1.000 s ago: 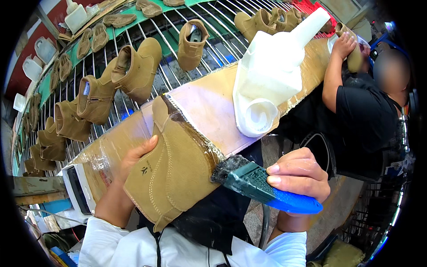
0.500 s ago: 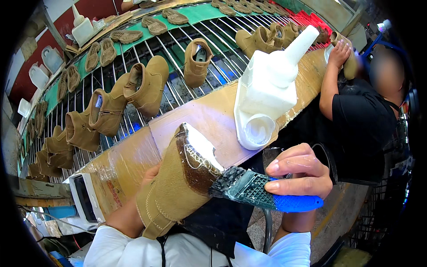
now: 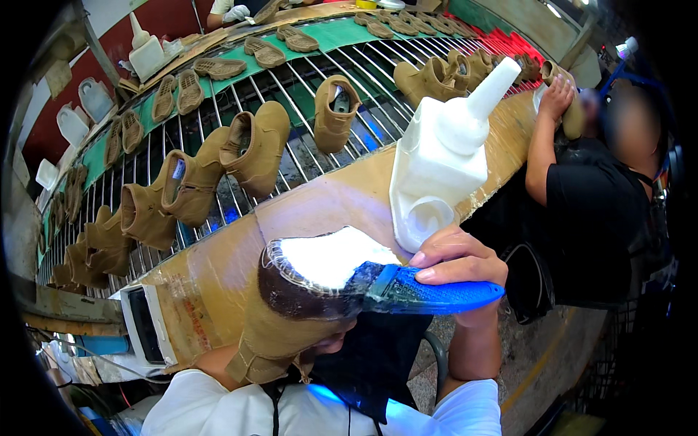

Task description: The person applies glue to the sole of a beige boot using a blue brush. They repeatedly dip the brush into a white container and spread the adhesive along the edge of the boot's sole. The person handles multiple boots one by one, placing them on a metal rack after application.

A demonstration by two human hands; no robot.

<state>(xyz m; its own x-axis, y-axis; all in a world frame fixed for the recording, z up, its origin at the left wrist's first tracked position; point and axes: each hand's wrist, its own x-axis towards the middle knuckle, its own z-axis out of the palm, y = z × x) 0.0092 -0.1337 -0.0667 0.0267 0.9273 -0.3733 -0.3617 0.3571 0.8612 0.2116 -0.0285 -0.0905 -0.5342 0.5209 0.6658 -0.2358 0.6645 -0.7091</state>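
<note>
A tan suede ankle boot (image 3: 280,338) is tilted in front of me, its sole side turned up. The bottom is bright white, with stitching along the edge and a dark, wet-looking band below it. My left hand (image 3: 331,344) grips the boot from beneath; most of the hand is hidden by it. In my right hand (image 3: 463,261) is a blue-handled brush (image 3: 443,294), pinched between thumb and fingers. Its dark bristles touch the rim of the boot's bottom. Just beyond the brush, a small white cup (image 3: 429,216) stands beside a white squeeze bottle (image 3: 449,161).
Several tan boots (image 3: 254,149) rest on a metal roller conveyor (image 3: 305,156) past the cardboard-covered ledge (image 3: 211,265). Loose soles (image 3: 218,68) lie on a green strip behind it. At right, a co-worker (image 3: 596,174) in black holds another boot. Gloved hands (image 3: 236,13) show at the far side.
The boot has tipped over so its white bottom faces up more. My right hand and the brush have moved slightly left and up, the bristles still on the boot's edge.
</note>
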